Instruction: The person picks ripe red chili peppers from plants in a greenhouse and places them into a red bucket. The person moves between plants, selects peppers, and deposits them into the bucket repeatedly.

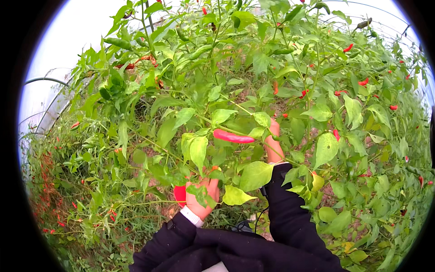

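My left hand [205,190] is low among the leaves of a chili pepper plant, its back towards me and partly covered by a ragged leaf [200,196]. A smooth, rounded red object [179,194] shows at its left edge; the hand hides most of it, and whether I grip it is unclear. An orange-red bit [214,168] peeks out by the fingertips. My right hand [273,141] reaches farther into the foliage, with leaves over its fingers. Between and above both hands, a long red chili pepper [233,136] hangs nearly level beside a green stem.
Tall chili plants carry green chili peppers [118,43] and red chili peppers [304,94] ahead and to the right. Thin branches cross in front of my forearms. Curved greenhouse hoops [47,80] hold pale sheeting at the left. Weedy ground [142,217] lies below.
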{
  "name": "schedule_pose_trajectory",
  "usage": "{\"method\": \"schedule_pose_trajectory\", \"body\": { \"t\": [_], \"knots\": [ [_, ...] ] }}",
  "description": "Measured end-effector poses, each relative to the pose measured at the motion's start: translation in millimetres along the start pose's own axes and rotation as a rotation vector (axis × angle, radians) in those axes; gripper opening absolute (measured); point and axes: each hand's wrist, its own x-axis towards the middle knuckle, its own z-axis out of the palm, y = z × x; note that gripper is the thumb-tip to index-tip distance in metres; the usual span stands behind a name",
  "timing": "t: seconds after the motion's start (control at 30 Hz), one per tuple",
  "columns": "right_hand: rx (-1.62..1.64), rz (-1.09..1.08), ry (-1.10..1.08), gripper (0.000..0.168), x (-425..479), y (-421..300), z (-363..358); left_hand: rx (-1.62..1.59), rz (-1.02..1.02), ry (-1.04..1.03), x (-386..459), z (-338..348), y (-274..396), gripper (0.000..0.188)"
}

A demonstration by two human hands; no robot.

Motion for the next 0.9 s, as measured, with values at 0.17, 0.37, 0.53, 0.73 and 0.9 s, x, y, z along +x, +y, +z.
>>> {"method": "schedule_pose_trajectory", "body": {
  "t": [0.17,0.37,0.53,0.73,0.9],
  "knots": [
    [-0.39,-0.288,0.012,0.024,3,37,-3,-0.01,-0.018,-0.002,-8,-10,-4,0.046],
    [-0.396,-0.127,-0.126,0.016,-34,37,-31,-0.049,0.079,0.107,11,-2,0,0.043],
    [-0.276,0.105,-0.331,0.012,-130,-56,-21,-0.11,0.15,0.136,18,-10,-1,0.041],
    [-1.052,-0.703,-0.359,0.01,-216,-189,9,-0.161,0.297,0.311,38,-8,-2,0.033],
    [-1.187,-1.208,-0.069,0.017,-229,-288,74,-0.175,0.358,0.255,32,-10,-5,0.03]
  ]
}}
